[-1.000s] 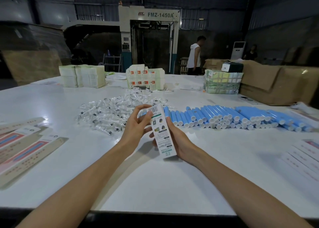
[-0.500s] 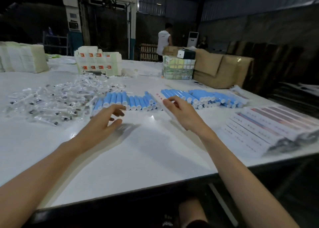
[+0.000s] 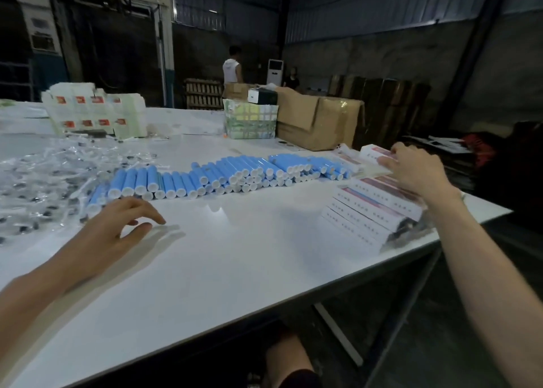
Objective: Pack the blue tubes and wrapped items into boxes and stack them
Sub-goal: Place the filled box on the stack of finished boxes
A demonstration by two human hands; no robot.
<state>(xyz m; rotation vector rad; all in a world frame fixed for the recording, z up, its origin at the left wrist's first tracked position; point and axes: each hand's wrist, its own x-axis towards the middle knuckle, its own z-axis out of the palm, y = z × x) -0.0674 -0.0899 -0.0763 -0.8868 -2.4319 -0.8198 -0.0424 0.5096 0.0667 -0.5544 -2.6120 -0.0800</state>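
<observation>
A long row of blue tubes (image 3: 235, 173) with white caps lies across the middle of the white table (image 3: 235, 255). A heap of clear wrapped items (image 3: 44, 176) is spread out at the left. My left hand (image 3: 117, 226) hovers just above the table in front of the tubes' left end, fingers relaxed and holding nothing. My right hand (image 3: 417, 167) reaches to the far right and grips a white box (image 3: 371, 152) between thumb and fingers, above the far end of a stack of filled boxes (image 3: 370, 208) by the table's right edge.
Stacks of flat white cartons (image 3: 97, 114) stand at the back left. A strapped bundle (image 3: 249, 120) and brown cardboard boxes (image 3: 317, 123) sit at the back. A person (image 3: 232, 67) stands beyond them. The table's corner drops off at the right.
My right hand has carried the box from in front of me over to the stack at the right. My left hand let go of it and dropped toward the table. My view swung right.
</observation>
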